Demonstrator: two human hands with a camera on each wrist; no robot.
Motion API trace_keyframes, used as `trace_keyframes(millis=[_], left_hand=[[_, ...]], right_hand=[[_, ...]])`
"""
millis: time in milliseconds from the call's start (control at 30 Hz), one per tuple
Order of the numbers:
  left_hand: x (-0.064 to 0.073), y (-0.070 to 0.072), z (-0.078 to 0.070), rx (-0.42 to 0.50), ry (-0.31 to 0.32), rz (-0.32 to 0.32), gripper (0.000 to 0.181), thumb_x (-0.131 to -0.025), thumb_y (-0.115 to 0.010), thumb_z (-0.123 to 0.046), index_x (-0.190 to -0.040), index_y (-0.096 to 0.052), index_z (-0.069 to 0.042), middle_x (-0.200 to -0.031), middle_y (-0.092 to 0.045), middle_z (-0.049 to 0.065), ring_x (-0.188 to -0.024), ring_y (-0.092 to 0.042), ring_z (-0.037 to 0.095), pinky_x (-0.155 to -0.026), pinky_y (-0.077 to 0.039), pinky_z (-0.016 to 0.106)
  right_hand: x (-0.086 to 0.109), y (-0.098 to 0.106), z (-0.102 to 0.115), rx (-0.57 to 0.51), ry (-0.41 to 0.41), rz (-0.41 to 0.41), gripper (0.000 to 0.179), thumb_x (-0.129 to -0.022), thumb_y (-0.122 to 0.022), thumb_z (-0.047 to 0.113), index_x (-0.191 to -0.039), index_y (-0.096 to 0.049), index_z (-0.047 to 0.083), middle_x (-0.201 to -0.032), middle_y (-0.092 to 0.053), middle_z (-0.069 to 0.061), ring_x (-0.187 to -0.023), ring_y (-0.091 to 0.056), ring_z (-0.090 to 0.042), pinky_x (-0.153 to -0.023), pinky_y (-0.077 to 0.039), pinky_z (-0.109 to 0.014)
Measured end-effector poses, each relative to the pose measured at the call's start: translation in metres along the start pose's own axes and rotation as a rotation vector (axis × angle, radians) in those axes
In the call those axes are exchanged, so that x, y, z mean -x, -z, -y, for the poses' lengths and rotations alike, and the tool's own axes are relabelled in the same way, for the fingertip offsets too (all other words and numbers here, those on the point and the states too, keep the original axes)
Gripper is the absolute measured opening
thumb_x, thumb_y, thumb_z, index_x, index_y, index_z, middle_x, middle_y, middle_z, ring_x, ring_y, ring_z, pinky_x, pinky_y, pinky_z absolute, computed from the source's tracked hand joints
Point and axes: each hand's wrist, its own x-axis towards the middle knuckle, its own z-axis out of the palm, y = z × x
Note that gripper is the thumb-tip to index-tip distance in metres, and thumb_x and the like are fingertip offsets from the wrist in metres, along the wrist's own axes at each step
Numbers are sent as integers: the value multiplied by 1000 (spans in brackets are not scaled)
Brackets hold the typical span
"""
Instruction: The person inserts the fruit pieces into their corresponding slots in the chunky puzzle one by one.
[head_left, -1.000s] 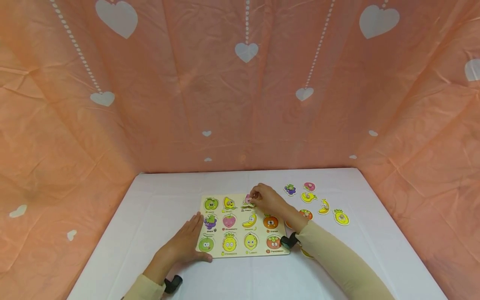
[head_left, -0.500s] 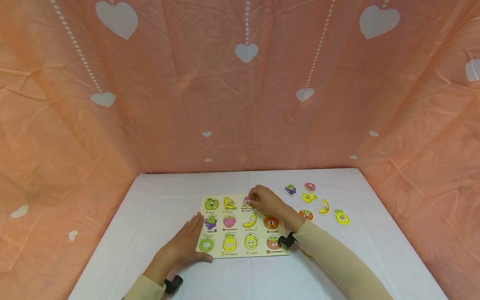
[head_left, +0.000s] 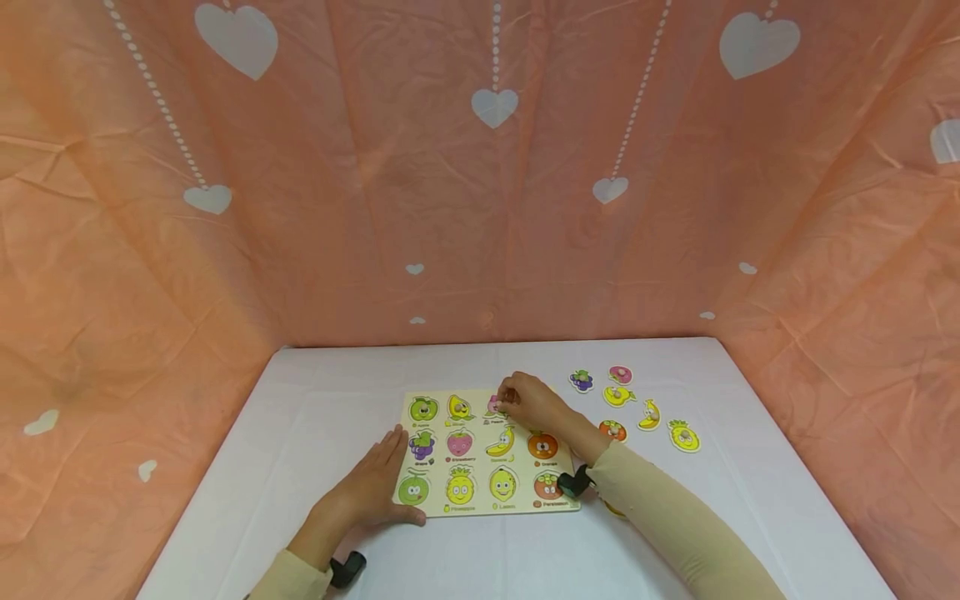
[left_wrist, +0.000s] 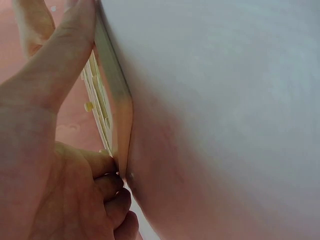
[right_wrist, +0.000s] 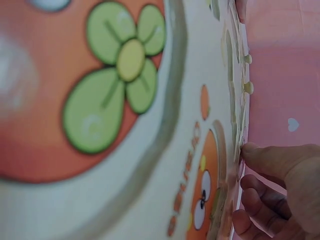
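A wooden fruit puzzle board (head_left: 480, 468) lies on the table, with printed fruit pictures and names. My left hand (head_left: 367, 483) rests against its lower-left corner, fingers along the left edge and thumb along the front edge. In the left wrist view, the board's edge (left_wrist: 116, 95) lies between thumb and fingers. At the board's top row my right hand (head_left: 534, 400) pinches the pink peach puzzle piece (head_left: 492, 406), partly hidden by the fingers. An apple piece (head_left: 423, 409) and a yellow fruit piece (head_left: 459, 407) sit in the same row.
Right of the board lie loose pieces: grapes (head_left: 581, 381), a pink fruit (head_left: 620, 375), a yellow fruit (head_left: 618, 396), a banana (head_left: 649, 414), a pineapple (head_left: 683, 436) and a red-orange fruit (head_left: 612, 430). The right forearm partly covers another yellow piece (head_left: 614, 508). A heart-printed curtain (head_left: 487, 250) hangs behind.
The right hand has shifted slightly down and left over the peach spot, still pinching the peach puzzle piece. The left hand stays at the board's corner.
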Motion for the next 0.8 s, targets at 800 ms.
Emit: trace_keyframes(millis=[800], left_hand=[[-1, 1, -2, 2, 7, 5, 140, -70, -98, -54, -164, -21, 15, -174, -15, 33, -163, -17, 46, -134, -20, 57]], right_hand=[[0, -1, -2, 2, 16, 6, 5, -102, -75, 15, -100, -74, 11, -90, -60, 3, -82, -54, -13, -74, -50, -26]])
